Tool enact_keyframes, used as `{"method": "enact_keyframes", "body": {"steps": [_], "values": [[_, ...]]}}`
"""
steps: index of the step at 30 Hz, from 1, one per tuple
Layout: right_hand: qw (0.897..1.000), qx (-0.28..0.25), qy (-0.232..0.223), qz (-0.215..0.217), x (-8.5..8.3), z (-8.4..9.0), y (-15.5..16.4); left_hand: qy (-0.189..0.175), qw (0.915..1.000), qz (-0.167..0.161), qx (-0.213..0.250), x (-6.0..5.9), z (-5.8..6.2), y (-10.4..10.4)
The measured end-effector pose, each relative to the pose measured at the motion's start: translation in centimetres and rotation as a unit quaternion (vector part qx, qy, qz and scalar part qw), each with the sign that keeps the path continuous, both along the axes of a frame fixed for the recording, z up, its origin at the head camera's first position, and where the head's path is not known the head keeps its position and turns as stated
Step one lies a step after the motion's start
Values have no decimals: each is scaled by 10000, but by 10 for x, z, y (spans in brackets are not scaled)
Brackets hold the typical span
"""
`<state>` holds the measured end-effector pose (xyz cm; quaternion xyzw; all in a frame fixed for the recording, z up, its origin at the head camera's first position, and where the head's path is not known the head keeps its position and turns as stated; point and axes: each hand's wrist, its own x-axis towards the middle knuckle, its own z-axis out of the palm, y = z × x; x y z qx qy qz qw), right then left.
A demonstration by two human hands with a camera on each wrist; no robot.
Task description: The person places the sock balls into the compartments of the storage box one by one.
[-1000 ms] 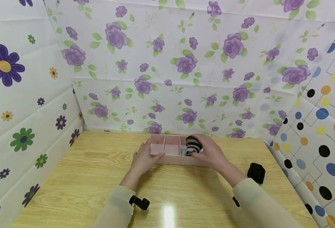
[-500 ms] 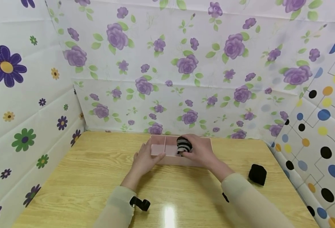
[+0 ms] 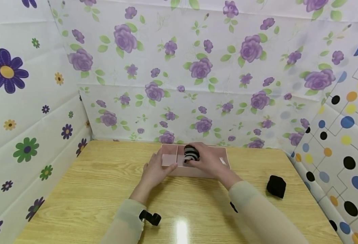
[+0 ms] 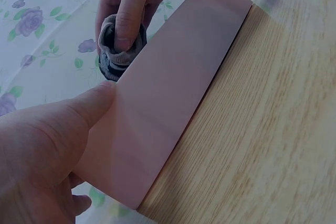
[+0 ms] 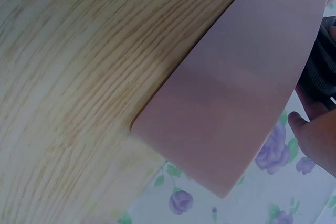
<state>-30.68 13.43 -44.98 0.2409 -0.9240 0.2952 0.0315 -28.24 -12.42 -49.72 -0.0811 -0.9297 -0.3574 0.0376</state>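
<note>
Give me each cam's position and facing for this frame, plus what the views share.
Head: worn on the head, looks forward and down at the table; shows both forearms, the left hand and the right hand.
Left wrist: looks along the left hand at the pink box it holds; the right hand grips the striped sock roll.
Right wrist: looks at the box's outer wall; fingers show at the edge.
Shared: pink box and table in all three.

Bright, even light; glare on table; wrist views dimmer.
</note>
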Motion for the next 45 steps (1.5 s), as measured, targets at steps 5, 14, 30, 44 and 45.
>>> {"method": "enact_keyframes", "body": {"steps": [5,14,30,44,45], "values": [[9999,119,31,-54,-4,-2,-5,18,10000,-21,-12,-1,0,0],[9997,241,84,-39,-11,-8,-12,15,10000,-27,6,1,3,2],[9970,648,412,20,-19,-18,-21,12,10000,-26,0,0,1,2],[9985,534,84,-83,-6,-15,-1,8,10000,-10,-66,-2,-1,-1],[9986,516,78,-87,-4,-15,1,6,10000,1,-75,-2,-1,-1]]}}
